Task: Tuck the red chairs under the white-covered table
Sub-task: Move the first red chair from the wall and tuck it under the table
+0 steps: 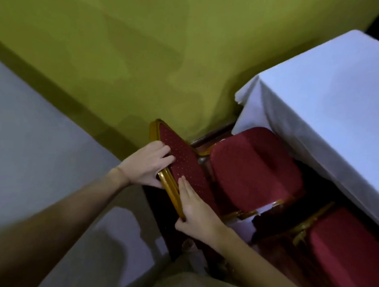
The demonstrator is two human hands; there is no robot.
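Note:
A red chair with a gold frame stands in front of me, its dotted backrest (184, 163) seen from above. My left hand (146, 163) grips the backrest's top edge, fingers over the red padding. My right hand (197, 207) holds the same gold edge lower down. The chair's red seat (254, 167) reaches partly under the hanging edge of the white-covered table (333, 103). A second red chair (346, 252) sits at the lower right, its seat also by the table's edge.
A yellow-green wall (135, 40) rises right behind the chair and the table's corner. Pale grey floor (29, 138) spreads to the left. My own legs (197, 283) show at the bottom.

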